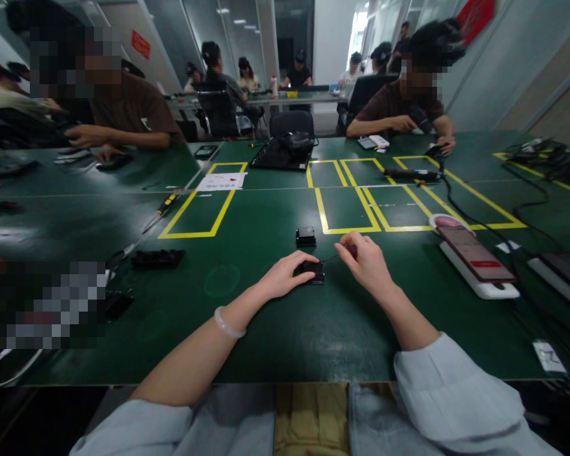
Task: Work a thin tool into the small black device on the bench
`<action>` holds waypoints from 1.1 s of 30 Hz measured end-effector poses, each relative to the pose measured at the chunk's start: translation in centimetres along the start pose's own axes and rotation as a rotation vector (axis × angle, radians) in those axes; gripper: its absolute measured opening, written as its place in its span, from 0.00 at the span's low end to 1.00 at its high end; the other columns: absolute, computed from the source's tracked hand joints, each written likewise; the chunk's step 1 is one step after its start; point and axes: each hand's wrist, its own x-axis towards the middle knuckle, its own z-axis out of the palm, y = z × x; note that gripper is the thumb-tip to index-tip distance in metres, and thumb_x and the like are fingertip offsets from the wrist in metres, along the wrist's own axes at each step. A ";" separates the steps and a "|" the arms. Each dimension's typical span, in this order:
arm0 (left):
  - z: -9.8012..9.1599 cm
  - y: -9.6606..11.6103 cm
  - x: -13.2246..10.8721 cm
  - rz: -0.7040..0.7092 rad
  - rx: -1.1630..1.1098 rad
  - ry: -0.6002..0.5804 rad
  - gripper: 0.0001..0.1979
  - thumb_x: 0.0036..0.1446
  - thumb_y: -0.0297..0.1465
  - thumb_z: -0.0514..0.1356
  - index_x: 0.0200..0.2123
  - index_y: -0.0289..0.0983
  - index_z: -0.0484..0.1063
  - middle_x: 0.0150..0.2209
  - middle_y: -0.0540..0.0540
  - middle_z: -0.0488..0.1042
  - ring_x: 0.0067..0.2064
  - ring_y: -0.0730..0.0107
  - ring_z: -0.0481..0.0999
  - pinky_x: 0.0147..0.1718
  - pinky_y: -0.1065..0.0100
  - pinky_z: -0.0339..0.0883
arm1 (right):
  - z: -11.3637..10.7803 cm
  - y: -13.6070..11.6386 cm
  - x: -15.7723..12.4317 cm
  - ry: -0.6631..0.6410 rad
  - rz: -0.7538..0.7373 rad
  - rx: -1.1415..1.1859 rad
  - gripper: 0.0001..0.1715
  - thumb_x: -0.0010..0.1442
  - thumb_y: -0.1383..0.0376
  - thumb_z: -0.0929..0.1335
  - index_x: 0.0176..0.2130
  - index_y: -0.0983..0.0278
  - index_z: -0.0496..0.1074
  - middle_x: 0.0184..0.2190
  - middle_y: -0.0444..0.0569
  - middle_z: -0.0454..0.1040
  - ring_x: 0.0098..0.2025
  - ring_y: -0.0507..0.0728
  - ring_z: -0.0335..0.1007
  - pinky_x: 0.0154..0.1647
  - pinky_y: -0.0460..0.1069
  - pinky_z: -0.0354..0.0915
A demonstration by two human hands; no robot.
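A small black rectangular part (pixel 317 277) lies on the green table, and my left hand (pixel 287 273) grips it with thumb and fingers on either side. My right hand (pixel 363 259) is closed round the dark reddish handle of a screwdriver (pixel 352 252). Its thin shaft points left, with the tip at the upper right edge of the black part; whether it touches is too small to tell. Just beyond my left hand stands a second small black block (pixel 306 237), apart from both hands.
Yellow tape outlines (pixel 351 230) mark the table ahead. Right of me, a phone (pixel 475 253) rests on a white device. To the left lie a black strip-like part (pixel 158 258) and a yellow-black screwdriver (pixel 166 204). Cables (pixel 449 190) run down the right side. Co-workers sit across the table.
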 end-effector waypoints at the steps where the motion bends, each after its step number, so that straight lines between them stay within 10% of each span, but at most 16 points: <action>1: 0.0 0.0 0.0 0.001 0.000 -0.001 0.15 0.64 0.37 0.55 0.52 0.40 0.68 0.49 0.44 0.71 0.50 0.61 0.71 0.51 0.61 0.63 | 0.0 0.0 0.0 0.002 0.003 0.010 0.11 0.64 0.56 0.62 0.35 0.60 0.66 0.26 0.46 0.69 0.29 0.55 0.64 0.33 0.49 0.59; 33: 0.1 -0.1 -0.1 0.003 -0.009 0.010 0.15 0.63 0.38 0.56 0.52 0.41 0.68 0.49 0.44 0.71 0.50 0.61 0.71 0.51 0.61 0.63 | 0.1 -0.3 -0.1 0.017 0.025 0.098 0.09 0.63 0.63 0.60 0.43 0.61 0.64 0.31 0.48 0.72 0.33 0.56 0.69 0.37 0.51 0.63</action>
